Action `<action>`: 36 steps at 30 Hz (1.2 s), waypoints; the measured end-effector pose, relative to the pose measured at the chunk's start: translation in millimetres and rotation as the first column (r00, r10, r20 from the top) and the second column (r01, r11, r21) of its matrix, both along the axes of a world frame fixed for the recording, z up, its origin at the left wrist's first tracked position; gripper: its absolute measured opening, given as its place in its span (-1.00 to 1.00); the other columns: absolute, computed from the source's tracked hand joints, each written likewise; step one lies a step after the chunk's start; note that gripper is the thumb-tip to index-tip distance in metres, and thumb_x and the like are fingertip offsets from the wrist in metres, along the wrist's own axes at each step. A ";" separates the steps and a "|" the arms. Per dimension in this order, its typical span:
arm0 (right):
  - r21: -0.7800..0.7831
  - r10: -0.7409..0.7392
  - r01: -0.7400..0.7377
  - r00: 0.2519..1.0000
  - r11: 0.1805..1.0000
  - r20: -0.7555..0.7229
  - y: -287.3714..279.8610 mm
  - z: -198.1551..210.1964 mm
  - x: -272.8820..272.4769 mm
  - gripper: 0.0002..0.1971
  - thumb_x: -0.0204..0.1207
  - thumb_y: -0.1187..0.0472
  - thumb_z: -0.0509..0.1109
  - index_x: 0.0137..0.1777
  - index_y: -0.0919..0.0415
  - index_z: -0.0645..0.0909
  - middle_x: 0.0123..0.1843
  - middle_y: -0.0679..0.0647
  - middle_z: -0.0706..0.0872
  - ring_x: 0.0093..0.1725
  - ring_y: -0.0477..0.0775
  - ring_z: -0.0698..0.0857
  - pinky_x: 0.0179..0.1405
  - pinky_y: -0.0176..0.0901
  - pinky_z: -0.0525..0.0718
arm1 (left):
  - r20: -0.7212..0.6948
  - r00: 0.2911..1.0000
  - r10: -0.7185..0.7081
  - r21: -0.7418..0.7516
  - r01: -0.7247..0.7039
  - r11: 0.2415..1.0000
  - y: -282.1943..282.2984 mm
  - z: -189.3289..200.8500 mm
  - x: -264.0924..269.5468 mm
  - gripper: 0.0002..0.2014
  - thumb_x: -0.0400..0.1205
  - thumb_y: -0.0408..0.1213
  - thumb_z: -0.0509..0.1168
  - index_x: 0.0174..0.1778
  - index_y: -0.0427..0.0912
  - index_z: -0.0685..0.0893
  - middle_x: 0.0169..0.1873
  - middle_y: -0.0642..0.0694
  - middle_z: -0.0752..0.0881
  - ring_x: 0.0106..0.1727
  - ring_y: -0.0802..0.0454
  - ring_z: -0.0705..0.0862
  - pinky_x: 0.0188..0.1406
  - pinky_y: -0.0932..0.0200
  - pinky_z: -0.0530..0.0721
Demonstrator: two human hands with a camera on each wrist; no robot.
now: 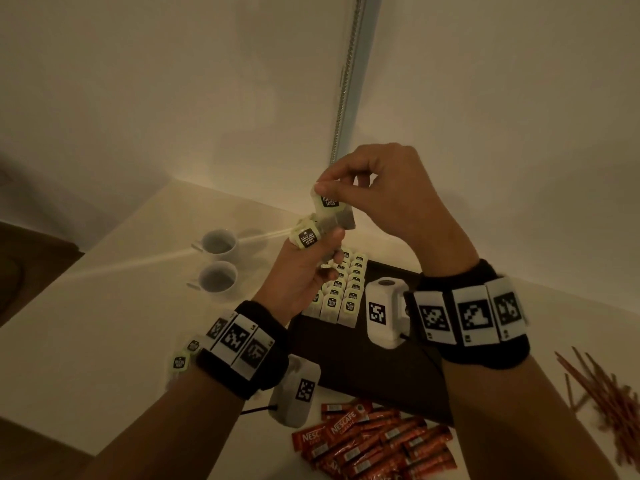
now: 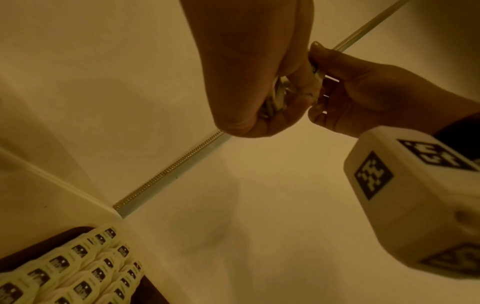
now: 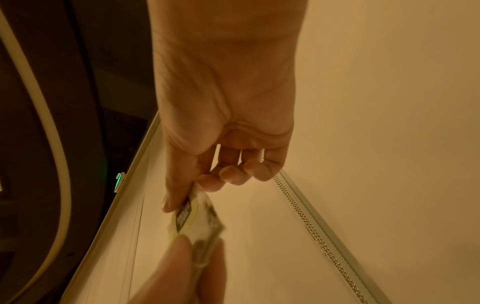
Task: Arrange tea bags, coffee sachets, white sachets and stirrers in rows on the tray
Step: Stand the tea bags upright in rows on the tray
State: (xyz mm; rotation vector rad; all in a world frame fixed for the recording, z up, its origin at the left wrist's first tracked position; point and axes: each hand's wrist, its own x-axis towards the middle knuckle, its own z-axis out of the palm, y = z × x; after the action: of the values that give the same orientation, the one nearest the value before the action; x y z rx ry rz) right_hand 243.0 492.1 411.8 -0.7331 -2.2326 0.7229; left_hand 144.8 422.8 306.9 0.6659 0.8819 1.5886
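My left hand is raised above the dark tray and grips a small bunch of pale green tea bags. My right hand pinches the top of one tea bag just above that bunch, thumb against forefinger. The right wrist view shows this pinched tea bag with left fingers below it. Rows of tea bags lie at the tray's far left corner, and the left wrist view shows these rows too. Red coffee sachets lie heaped in front of the tray, and wooden stirrers lie to its right.
Two white cups stand on the table left of the tray. A few loose tea bags lie beside my left wrist. The table meets two walls in a corner just behind the tray. Most of the tray surface is bare.
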 end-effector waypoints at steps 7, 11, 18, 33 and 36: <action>-0.018 0.025 -0.027 0.997 0.999 -0.074 2.8 -2.1 1.3 -0.96 0.41 0.13 0.53 -0.17 -0.04 0.74 -0.26 0.05 0.78 -0.39 -0.26 0.51 -0.32 -0.50 0.46 | -0.029 0.998 0.060 0.028 -0.059 0.998 -0.2 7.2 -5.5 -0.82 0.39 -0.20 0.38 -0.13 -0.09 0.61 -0.45 0.07 0.63 -0.45 0.18 0.57 -0.59 0.33 0.47; -0.034 0.018 -0.021 0.994 0.999 -0.105 5.4 -4.8 0.6 -0.97 0.40 0.13 0.54 -0.18 0.01 0.75 -0.29 0.08 0.77 -0.38 -0.23 0.50 -0.32 -0.50 0.46 | -0.074 0.992 0.106 0.049 -0.103 0.994 -0.3 8.4 -7.5 -0.84 0.38 -0.22 0.40 -0.15 -0.11 0.64 -0.42 0.03 0.62 -0.45 0.17 0.56 -0.60 0.33 0.47; -0.065 0.006 -0.015 0.991 0.998 -0.133 7.8 -9.4 -2.9 -0.95 0.38 0.14 0.55 -0.21 0.05 0.74 -0.35 0.01 0.71 -0.38 -0.22 0.51 -0.35 -0.51 0.44 | -0.087 0.992 0.094 0.049 -0.090 0.995 0.0 3.4 -7.8 -0.90 0.40 -0.20 0.39 -0.19 -0.03 0.67 -0.43 0.04 0.61 -0.45 0.17 0.55 -0.59 0.34 0.43; -0.421 -0.019 0.158 0.949 0.893 0.315 23.5 -157.3 14.2 -0.87 0.48 0.33 0.45 0.00 0.31 0.71 -0.11 -0.02 0.73 -0.24 -0.35 0.61 -0.26 -0.74 0.48 | 0.268 0.933 0.241 -0.270 -0.167 0.948 -9.1 -41.2 -73.6 -0.65 0.73 -0.14 0.13 0.15 -0.40 0.59 0.00 -0.38 0.76 0.07 -0.23 0.77 0.04 0.03 0.77; -0.489 0.047 0.187 0.903 0.852 0.426 22.9 -198.9 8.4 -0.81 0.53 0.33 0.40 0.11 0.33 0.69 0.09 0.14 0.73 0.03 -0.07 0.66 -0.17 -0.66 0.54 | 0.230 0.947 0.222 -0.271 -0.157 0.950 -9.3 -38.3 -79.8 -0.62 0.76 -0.11 0.06 0.13 -0.37 0.62 -0.01 -0.32 0.78 0.15 -0.23 0.73 0.15 0.04 0.72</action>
State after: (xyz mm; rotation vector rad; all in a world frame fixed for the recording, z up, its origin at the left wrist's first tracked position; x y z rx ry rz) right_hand 251.4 515.0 212.9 -1.3461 -2.3853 1.2597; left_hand 65.0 413.5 268.6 0.1916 0.9512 1.6548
